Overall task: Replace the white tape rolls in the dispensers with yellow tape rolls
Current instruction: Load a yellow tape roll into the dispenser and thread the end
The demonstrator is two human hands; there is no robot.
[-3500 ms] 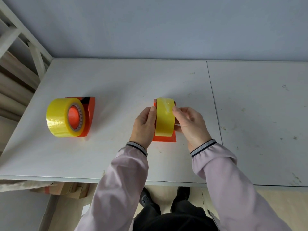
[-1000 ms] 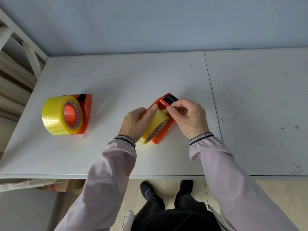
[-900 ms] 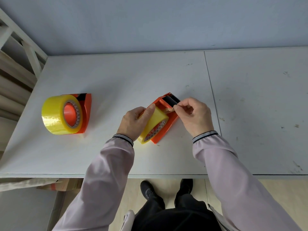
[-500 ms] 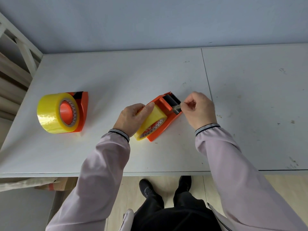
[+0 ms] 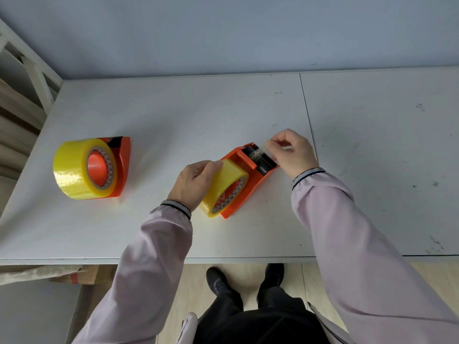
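An orange tape dispenser (image 5: 250, 188) lies on its side at the middle of the white table (image 5: 198, 115), with a yellow tape roll (image 5: 224, 186) mounted on it. My left hand (image 5: 196, 182) grips that roll from the left. My right hand (image 5: 291, 151) pinches the loose end of the tape (image 5: 258, 152), stretched over the black roller and the toothed blade at the dispenser's far end. A second orange dispenser (image 5: 123, 165) stands at the left, carrying a larger yellow tape roll (image 5: 74, 170).
A white wooden frame (image 5: 32, 70) and stacked boards stand off the table's left edge. A seam (image 5: 308, 125) splits the tabletop just right of my right hand. Cardboard (image 5: 62, 275) lies under the table's front left. The wall runs behind.
My right hand has pulled the tape end from the roll up and right across the roller to the blade. My left hand has kept hold of the roll on the tilted dispenser.
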